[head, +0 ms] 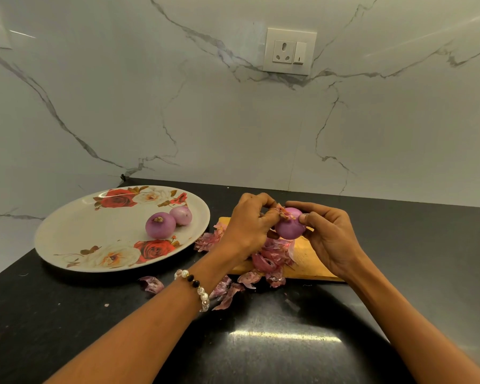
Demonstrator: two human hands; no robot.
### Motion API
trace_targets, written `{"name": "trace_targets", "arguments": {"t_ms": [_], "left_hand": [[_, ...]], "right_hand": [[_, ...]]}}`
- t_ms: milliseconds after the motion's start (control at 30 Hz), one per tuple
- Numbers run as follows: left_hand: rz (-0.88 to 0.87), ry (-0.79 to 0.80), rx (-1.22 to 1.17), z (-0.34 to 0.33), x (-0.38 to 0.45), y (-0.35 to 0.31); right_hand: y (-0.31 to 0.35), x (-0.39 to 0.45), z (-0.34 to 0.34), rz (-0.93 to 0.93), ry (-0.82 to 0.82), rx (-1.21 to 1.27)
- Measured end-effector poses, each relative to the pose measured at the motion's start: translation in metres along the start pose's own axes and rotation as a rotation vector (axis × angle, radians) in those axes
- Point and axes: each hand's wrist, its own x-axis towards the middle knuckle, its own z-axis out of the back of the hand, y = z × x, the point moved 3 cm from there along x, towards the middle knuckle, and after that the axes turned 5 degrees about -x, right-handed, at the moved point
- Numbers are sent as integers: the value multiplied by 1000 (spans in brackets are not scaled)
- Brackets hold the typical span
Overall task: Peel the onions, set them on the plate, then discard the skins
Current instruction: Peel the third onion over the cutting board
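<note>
On the dark worktop (67, 314), the flowered plate (75, 234) at far left holds two peeled onions with room beside them, while over the cutting board (311, 261) the right hand (330, 236) cups a firm, probably slippery onion (288, 230) and the left hand (250, 220) pinches its papery skin (283, 213), best gripped at the tip.

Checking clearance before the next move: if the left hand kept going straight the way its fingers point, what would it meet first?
Probably the purple peeled onion it already touches, held by the right hand; the left hand pinches skin at its top.
</note>
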Motion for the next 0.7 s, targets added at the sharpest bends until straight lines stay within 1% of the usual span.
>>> {"name": "trace_targets", "arguments": {"t_ms": [200, 400, 600, 700], "left_hand": [[145, 46, -241, -3, -3, 0], [288, 60, -428, -6, -6, -1], [381, 48, -634, -10, -9, -6], [421, 66, -737, -11, -11, -10]], "right_hand": [[0, 0, 0, 30, 17, 3], [2, 0, 1, 56, 26, 27], [2, 0, 2, 56, 25, 62], [2, 0, 2, 54, 25, 74]]}}
